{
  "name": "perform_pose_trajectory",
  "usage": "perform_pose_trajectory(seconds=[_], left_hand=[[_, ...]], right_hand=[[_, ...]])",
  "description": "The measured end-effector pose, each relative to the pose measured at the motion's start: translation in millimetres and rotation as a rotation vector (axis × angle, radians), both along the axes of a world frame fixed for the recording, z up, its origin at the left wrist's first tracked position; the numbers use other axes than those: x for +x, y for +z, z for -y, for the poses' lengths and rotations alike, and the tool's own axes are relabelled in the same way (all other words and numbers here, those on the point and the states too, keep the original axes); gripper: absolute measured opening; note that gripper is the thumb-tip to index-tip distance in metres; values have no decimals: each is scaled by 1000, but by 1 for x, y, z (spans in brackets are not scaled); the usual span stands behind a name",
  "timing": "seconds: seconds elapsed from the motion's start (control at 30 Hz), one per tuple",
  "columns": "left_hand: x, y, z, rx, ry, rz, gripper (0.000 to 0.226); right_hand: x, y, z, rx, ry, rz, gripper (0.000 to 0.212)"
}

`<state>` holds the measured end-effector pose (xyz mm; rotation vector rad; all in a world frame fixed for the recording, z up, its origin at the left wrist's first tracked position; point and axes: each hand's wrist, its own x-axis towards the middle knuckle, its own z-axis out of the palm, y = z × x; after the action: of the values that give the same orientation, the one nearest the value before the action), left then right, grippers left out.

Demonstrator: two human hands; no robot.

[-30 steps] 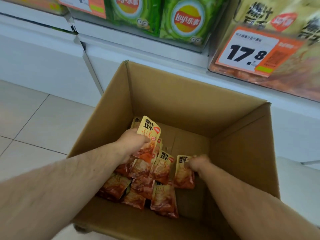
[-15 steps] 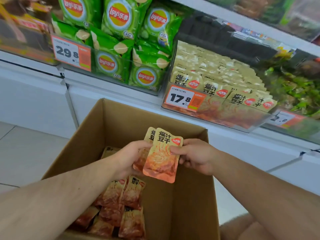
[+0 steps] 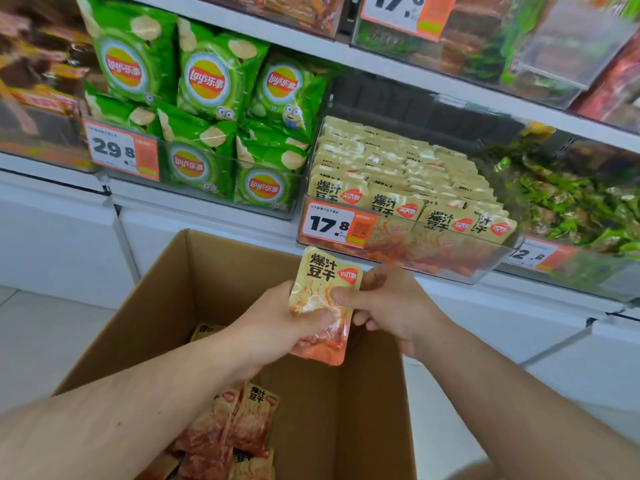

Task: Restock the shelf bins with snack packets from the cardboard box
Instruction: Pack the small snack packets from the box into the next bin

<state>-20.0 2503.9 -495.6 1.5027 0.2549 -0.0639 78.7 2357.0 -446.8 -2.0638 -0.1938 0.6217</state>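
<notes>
Above the open cardboard box (image 3: 166, 292) I hold yellow-and-orange snack packets (image 3: 323, 282) between both hands. My left hand (image 3: 277, 323) grips their lower left side, and my right hand (image 3: 391, 303) pinches their right edge with thumb in front. Whether it is one packet or a small stack I cannot tell. More of the same packets (image 3: 242, 424) lie at the bottom of the box. Just above and to the right, the clear shelf bin (image 3: 450, 261) with the 17.8 price tag is packed with rows of matching packets (image 3: 398, 174).
Green chip bags (image 3: 214, 109) fill the bin to the left, behind a 29.8 tag. A bin of green-wrapped snacks (image 3: 581, 209) sits to the right. An upper shelf (image 3: 415, 67) with more bins hangs overhead. White shelf base and tiled floor (image 3: 52, 334) surround the box.
Both hands rose out of the box with packets, brought them together and lifted them closer to the 17.8 bin. My view tilted up toward the shelf.
</notes>
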Motion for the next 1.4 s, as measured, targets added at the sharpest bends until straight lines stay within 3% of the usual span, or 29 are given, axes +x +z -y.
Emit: perform_pose_trajectory(seconds=[0.1, 0.17, 0.3, 0.4, 0.63, 0.8, 0.83, 0.93, 1.0, 1.07, 1.4], left_hand=[[8, 15, 2, 198, -45, 90, 30], [14, 26, 5, 371, -95, 147, 31], [29, 40, 18, 547, -197, 187, 30], [42, 48, 29, 606, -247, 224, 41], [69, 59, 57, 629, -259, 270, 36], [98, 86, 78, 734, -99, 428, 39], [105, 89, 80, 811, -62, 478, 42], [127, 90, 85, 1290, -48, 613, 59], [142, 86, 88, 1524, -114, 582, 70], [153, 79, 90, 1627, -156, 518, 78], [162, 54, 82, 1559, -15, 696, 80]], right_hand=[[13, 24, 15, -40, 102, 236, 68], [18, 40, 25, -7, 263, 268, 73], [25, 53, 44, -183, 555, 397, 48], [30, 56, 56, -156, 514, 426, 28], [44, 68, 87, -186, 409, 471, 24], [56, 121, 116, -366, 268, 631, 17], [59, 135, 122, -445, 232, 691, 15], [69, 169, 133, -720, 165, 826, 20], [80, 181, 131, -901, 195, 878, 21], [93, 184, 122, -1059, 259, 937, 28], [145, 171, 77, -1191, 478, 988, 36]])
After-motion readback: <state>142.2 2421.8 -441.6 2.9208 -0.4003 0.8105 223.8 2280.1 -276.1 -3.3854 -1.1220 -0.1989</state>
